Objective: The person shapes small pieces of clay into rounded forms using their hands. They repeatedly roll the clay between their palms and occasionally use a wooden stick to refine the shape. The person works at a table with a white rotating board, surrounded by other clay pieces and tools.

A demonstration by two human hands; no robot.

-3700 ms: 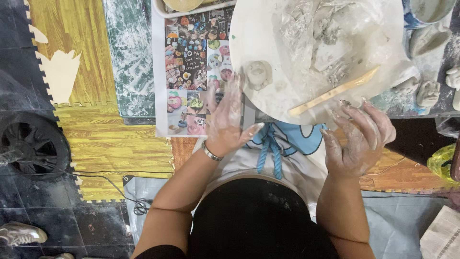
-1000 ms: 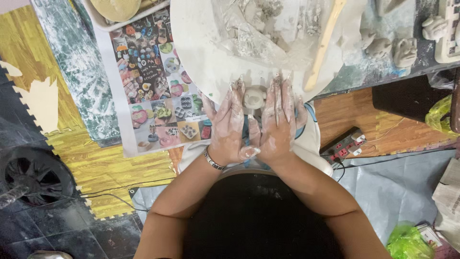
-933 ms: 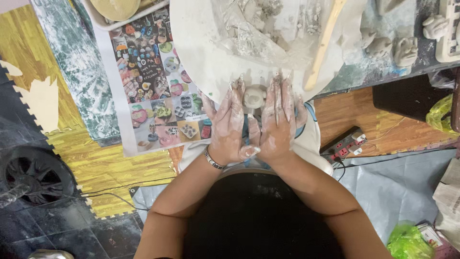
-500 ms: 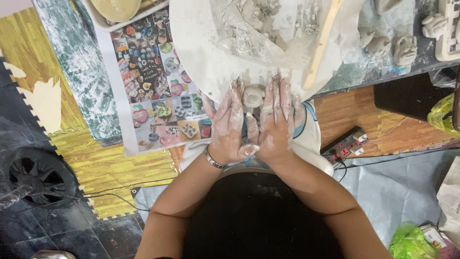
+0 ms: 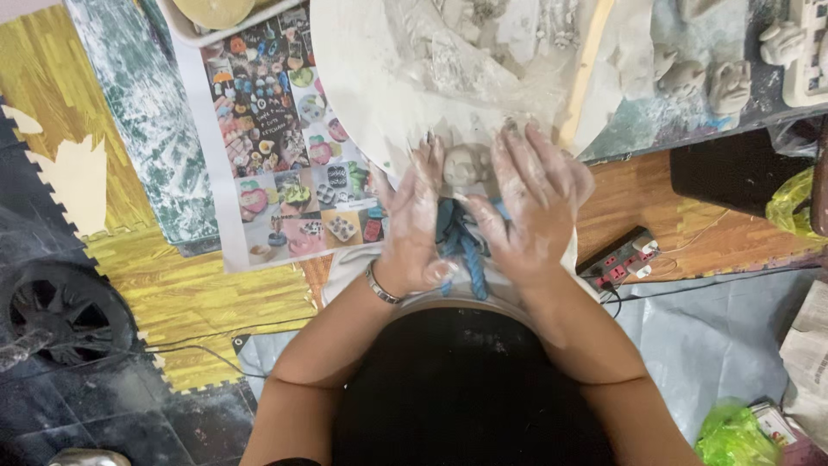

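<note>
A small grey lump of clay (image 5: 463, 166) sits at the near edge of a round white board (image 5: 371, 95). My left hand (image 5: 412, 220) and my right hand (image 5: 528, 200), both smeared with pale clay, lie flat with fingers pointing away, one on each side of the lump. The fingers flank it and appear to press against its sides. A bracelet circles my left wrist. Below the hands shows a white cloth with a blue print (image 5: 461, 250) on my lap.
A wooden stick (image 5: 584, 71) and crumpled clay-coated plastic (image 5: 492, 52) lie on the board. A printed picture sheet (image 5: 289, 147) lies to the left. Clay figures (image 5: 729, 82) stand at the upper right. A power strip (image 5: 623, 261), a black wheel (image 5: 60, 319) and green bags are on the floor.
Since 3.7 s ago both hands have come together around the clay lump at the board's near edge. Over the last second they stay almost still; the view has shifted slightly.
</note>
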